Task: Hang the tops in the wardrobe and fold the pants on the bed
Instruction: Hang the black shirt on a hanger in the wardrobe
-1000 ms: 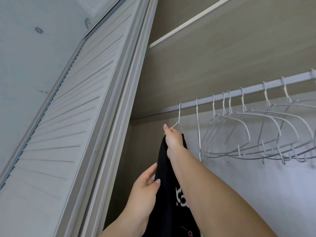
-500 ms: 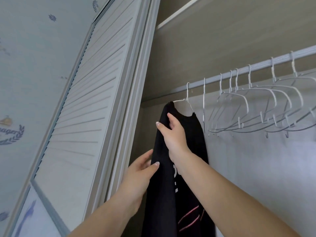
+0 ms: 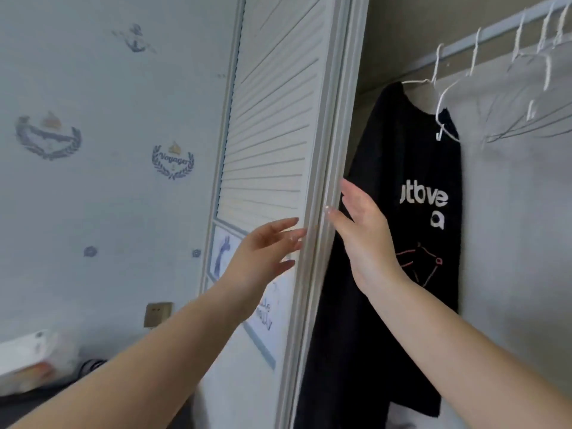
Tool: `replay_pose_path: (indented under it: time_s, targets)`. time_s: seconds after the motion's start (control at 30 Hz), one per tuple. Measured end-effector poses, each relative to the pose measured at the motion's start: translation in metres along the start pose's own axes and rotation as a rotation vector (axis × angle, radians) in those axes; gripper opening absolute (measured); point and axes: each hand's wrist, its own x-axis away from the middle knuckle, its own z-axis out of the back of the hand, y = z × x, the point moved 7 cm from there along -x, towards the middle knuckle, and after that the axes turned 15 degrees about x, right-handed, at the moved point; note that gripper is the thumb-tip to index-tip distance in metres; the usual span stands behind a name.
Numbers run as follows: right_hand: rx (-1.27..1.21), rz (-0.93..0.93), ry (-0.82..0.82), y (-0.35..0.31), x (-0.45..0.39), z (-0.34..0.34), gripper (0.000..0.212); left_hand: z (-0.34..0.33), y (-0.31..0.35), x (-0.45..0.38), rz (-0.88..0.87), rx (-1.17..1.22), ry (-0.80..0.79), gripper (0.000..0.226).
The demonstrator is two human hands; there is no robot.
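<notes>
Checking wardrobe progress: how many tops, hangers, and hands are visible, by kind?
Black top: 1, hung on a white hanger
Empty white hangers: at least 4; blur hides more
Hands: 2, left hand, right hand, both holding nothing
Total: at least 8

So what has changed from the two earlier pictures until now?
The right hand let go of the hanger and came down; the left hand left the black top. Both hands are now open at the wardrobe door edge. The view turned left and down. The top stays hanging on the rail, with the empty hangers beside it.
</notes>
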Motion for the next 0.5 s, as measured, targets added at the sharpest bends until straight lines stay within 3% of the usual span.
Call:
replay_pose_path:
  time_s: [0.23,0.5]
  targets:
    - [-0.180,-0.100,-0.375,-0.069,0.143,-0.146,0.040,0.138,0.072,0.179,0.015,-0.163,0.339,0.016]
    - [-0.380,-0.068,-0.994,-0.233,0.369,-0.339,0.037,0.267,0.229,0.471,-0.055,-0.379,0.827,0.017]
